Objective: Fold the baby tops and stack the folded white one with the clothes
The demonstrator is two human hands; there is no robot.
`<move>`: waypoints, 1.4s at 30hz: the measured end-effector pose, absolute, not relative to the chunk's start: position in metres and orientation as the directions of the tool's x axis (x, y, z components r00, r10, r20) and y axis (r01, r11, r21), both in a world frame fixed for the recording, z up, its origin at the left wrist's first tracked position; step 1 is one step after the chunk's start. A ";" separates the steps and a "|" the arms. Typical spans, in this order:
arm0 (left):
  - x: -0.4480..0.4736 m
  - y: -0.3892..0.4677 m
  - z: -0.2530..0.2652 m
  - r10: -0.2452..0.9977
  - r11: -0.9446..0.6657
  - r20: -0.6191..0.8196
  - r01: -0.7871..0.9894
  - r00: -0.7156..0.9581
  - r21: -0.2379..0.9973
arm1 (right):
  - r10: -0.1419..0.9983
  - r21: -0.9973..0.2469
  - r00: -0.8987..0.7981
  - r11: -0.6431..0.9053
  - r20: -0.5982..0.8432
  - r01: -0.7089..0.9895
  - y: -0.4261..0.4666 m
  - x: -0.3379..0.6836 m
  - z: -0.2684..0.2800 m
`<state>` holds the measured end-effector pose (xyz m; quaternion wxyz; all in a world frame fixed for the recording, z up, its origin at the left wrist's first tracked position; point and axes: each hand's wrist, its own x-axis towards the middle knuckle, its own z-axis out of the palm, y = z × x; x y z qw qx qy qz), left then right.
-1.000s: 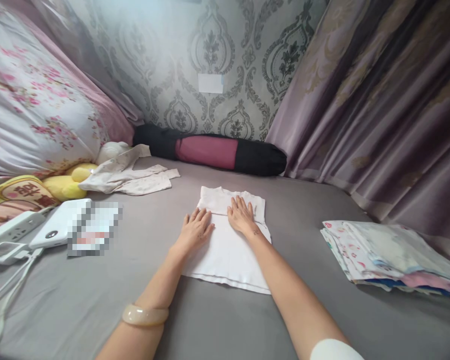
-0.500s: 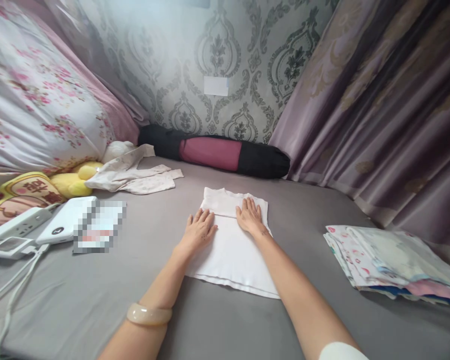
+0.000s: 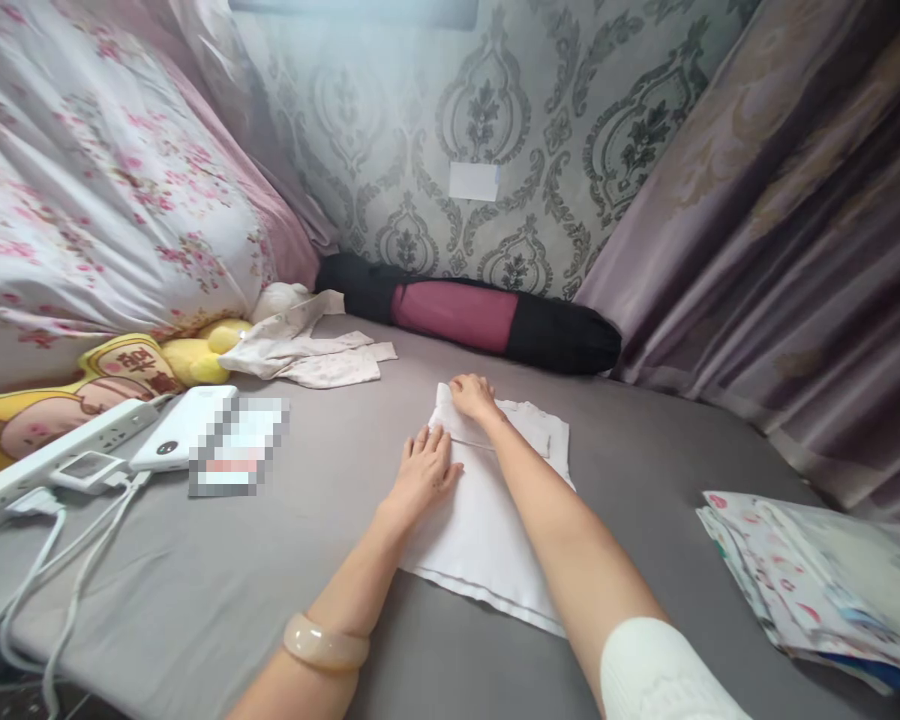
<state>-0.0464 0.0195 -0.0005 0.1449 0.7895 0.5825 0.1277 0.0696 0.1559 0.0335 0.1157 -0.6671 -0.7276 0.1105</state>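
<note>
A white folded garment [image 3: 487,530] lies on the grey bed sheet in front of me, its upper end turned down in a band. My left hand [image 3: 426,468] rests flat on the garment's left edge, fingers stretched out and a little apart. Across the top, my right hand [image 3: 474,397] has its fingers curled over the upper left corner and grips the cloth there. The fingertips of the right hand are partly hidden, and my right forearm covers part of the garment's right side.
On the right is a stack of folded clothes [image 3: 817,580]. A black and maroon roll [image 3: 457,315] lies along the wall. To the left are a pale crumpled garment [image 3: 315,360], a yellow plush toy [image 3: 195,360], a white power bank [image 3: 187,425], and a power strip [image 3: 67,465] with cables.
My right hand has moved left from the garment's upper right to its upper left corner, and its fingers have closed. My left hand stays on the left edge. The view has shifted left.
</note>
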 end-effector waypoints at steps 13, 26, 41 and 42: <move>-0.044 0.020 0.005 0.967 -0.237 0.002 0.902 0.254 0.360 | 0.996 -0.429 0.078 -0.056 0.035 0.901 0.184 0.052 0.000; -0.047 0.021 -0.002 0.976 -0.217 0.083 0.929 0.201 0.302 | 0.983 -0.445 -0.132 0.175 0.126 0.878 0.167 0.076 0.010; -0.052 0.025 -0.008 0.976 -0.190 0.170 0.915 0.136 0.357 | 0.958 -0.277 -0.286 0.267 -0.028 0.923 0.122 0.052 -0.001; -0.051 0.024 -0.008 0.975 -0.195 0.173 0.913 0.140 0.360 | 0.958 -0.272 -0.285 0.269 -0.022 0.924 0.122 0.052 -0.002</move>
